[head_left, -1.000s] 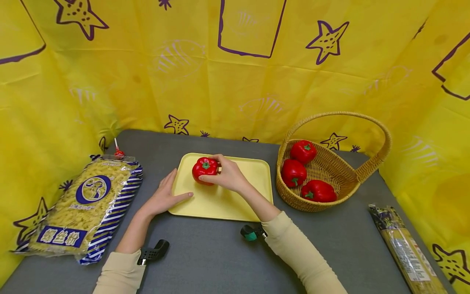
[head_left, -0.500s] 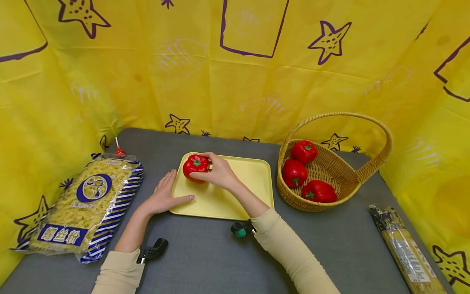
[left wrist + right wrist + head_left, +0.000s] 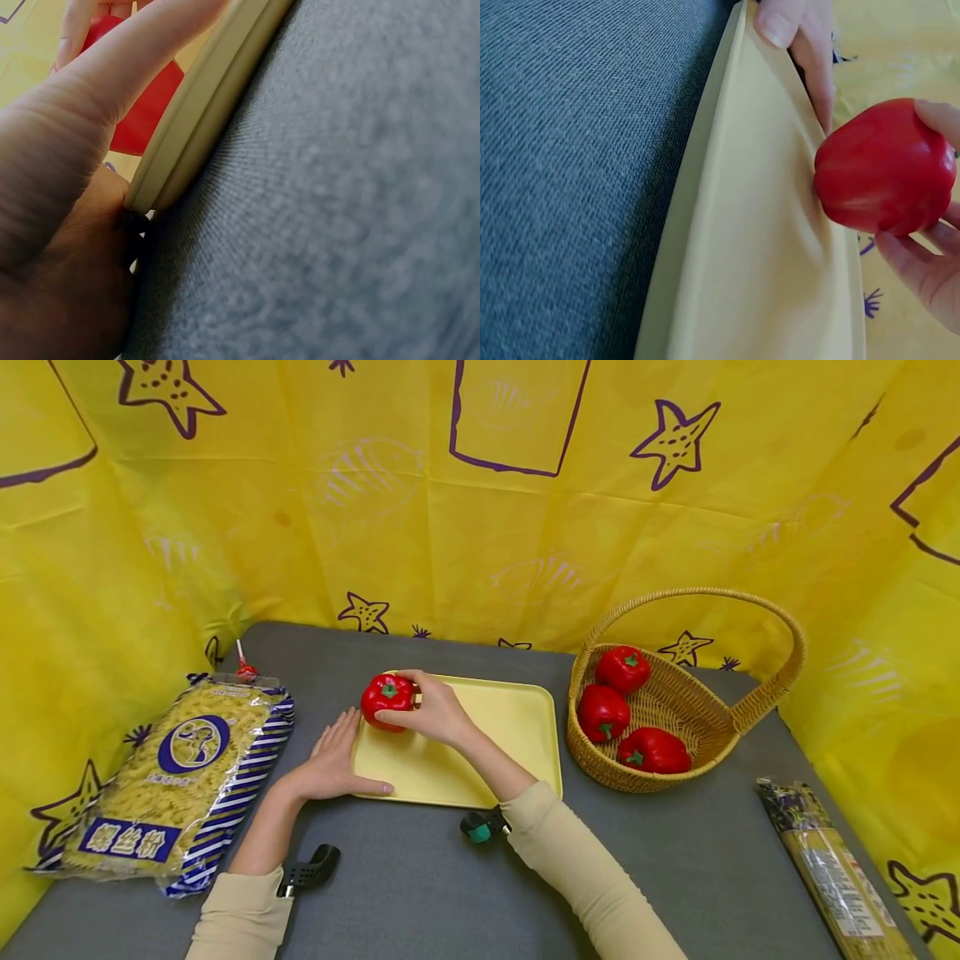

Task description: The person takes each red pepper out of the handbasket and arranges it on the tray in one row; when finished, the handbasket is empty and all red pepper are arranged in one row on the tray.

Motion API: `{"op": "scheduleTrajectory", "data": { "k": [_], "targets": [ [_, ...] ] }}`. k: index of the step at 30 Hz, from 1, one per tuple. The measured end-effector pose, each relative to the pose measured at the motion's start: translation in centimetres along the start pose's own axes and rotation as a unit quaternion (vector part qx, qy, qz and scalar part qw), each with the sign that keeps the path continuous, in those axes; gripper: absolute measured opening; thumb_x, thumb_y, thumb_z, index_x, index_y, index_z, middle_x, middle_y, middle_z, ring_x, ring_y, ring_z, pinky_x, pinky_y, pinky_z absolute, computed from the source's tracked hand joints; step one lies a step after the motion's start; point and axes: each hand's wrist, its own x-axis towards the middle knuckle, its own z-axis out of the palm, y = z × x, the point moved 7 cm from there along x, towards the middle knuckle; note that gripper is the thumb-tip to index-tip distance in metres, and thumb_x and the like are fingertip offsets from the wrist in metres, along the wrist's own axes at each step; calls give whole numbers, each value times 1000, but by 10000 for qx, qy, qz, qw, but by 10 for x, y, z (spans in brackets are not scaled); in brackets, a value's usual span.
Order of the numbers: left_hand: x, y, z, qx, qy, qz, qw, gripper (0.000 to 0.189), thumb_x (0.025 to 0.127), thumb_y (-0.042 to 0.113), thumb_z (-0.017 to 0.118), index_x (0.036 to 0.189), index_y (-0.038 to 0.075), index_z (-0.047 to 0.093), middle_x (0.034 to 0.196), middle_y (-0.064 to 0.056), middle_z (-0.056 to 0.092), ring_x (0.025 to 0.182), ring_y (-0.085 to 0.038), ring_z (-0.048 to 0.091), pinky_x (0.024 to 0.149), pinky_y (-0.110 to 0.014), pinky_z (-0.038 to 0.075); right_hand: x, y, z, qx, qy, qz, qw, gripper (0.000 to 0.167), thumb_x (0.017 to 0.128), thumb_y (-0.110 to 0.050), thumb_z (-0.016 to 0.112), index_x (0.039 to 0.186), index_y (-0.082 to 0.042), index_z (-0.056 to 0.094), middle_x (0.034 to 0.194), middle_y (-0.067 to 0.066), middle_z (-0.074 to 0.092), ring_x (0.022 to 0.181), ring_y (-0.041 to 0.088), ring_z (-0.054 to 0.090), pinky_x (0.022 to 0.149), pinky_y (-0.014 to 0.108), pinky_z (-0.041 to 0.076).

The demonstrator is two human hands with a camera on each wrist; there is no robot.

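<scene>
A red bell pepper (image 3: 386, 697) with a green stem is at the left end of the pale yellow tray (image 3: 480, 752). My right hand (image 3: 435, 710) grips it from the right, thumb in front and fingers behind; in the right wrist view the pepper (image 3: 885, 169) sits close over the tray. My left hand (image 3: 330, 760) rests at the tray's left edge, fingers straight along the outside and thumb over the near corner. The left wrist view shows that thumb (image 3: 112, 75) across the tray rim (image 3: 202, 105).
Right of the tray stands a wicker basket (image 3: 712, 714) with a tall handle, holding three red peppers (image 3: 603, 712). A bag of pasta (image 3: 176, 777) lies at left, a red lollipop (image 3: 246, 670) behind it. A long noodle packet (image 3: 832, 868) lies far right. Yellow cloth (image 3: 480, 527) hangs behind.
My right hand has carried the pepper leftward across the tray, from left of its middle to its left edge. My left hand has stayed almost still at the tray's side.
</scene>
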Motion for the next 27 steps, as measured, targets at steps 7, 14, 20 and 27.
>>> {"op": "scheduleTrajectory", "data": {
  "k": [7, 14, 20, 27],
  "targets": [
    [-1, 2, -1, -142, -54, 227, 9996, 135, 67, 51, 85, 152, -7, -3, 157, -32, -4, 144, -48, -7, 112, -64, -4, 3, -3, 7, 99, -150, -173, 9997, 69, 82, -35, 79, 138, -7, 50, 127, 6, 60, 109, 18, 58, 84, 24, 52],
    [-2, 1, 0, -169, -107, 181, 9996, 136, 67, 51, 85, 152, -7, -4, 158, -30, -5, 144, -47, -9, 112, -63, -5, 3, -3, 10, 49, -327, -98, 9994, 71, 83, -36, 78, 141, -8, 47, 130, 6, 58, 113, 19, 56, 86, 26, 52],
    [-2, 0, 0, -177, -162, 120, 9996, 135, 68, 52, 84, 151, -7, -4, 158, -30, -6, 144, -46, -10, 112, -63, -5, 3, -3, 12, -2, -432, -131, 9990, 74, 82, -36, 79, 142, -8, 45, 133, 5, 55, 115, 19, 55, 89, 27, 51],
    [0, -3, 3, -158, -195, 48, 9997, 135, 68, 56, 82, 152, -6, -5, 158, -29, -7, 145, -44, -11, 112, -62, -6, 2, -2, 12, -182, -484, -158, 9985, 78, 81, -37, 79, 144, -10, 42, 136, 4, 53, 119, 19, 53, 93, 30, 49]
  ]
}}
